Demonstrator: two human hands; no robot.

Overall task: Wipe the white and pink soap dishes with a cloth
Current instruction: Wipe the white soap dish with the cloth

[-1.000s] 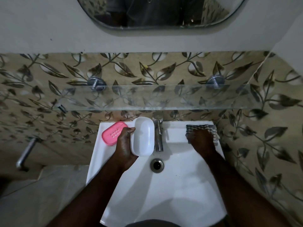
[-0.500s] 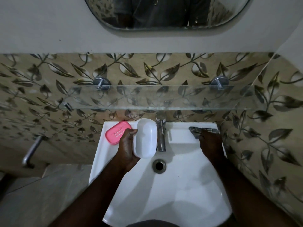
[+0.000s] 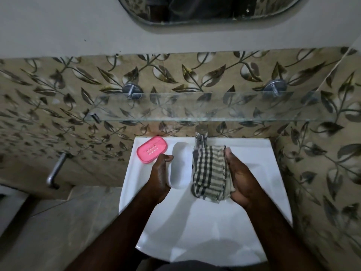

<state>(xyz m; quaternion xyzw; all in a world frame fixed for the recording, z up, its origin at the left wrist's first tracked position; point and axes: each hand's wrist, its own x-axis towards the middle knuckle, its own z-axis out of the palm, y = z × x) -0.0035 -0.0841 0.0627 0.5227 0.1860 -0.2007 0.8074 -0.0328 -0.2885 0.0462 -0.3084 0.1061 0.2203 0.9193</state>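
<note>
The white soap dish is held tilted on its long edge above the sink, its hollow apparently turned up and toward the cloth, likely so the inside can be reached for wiping. The left hand grips it from the outer side, thumb hooked over the upper rim and fingers curled behind it, mostly hidden. Just right of those fingers hangs the checked cloth, bunched lengthwise and near the dish; whether they touch I cannot tell. The right hand cups the cloth, its fingers wrapped underneath and its thumb lying along the far edge. The pink soap dish lies flat on the sink's back ledge just beyond the left thumb, untouched, probably waiting its turn. The tap stands behind the cloth's top.
</note>
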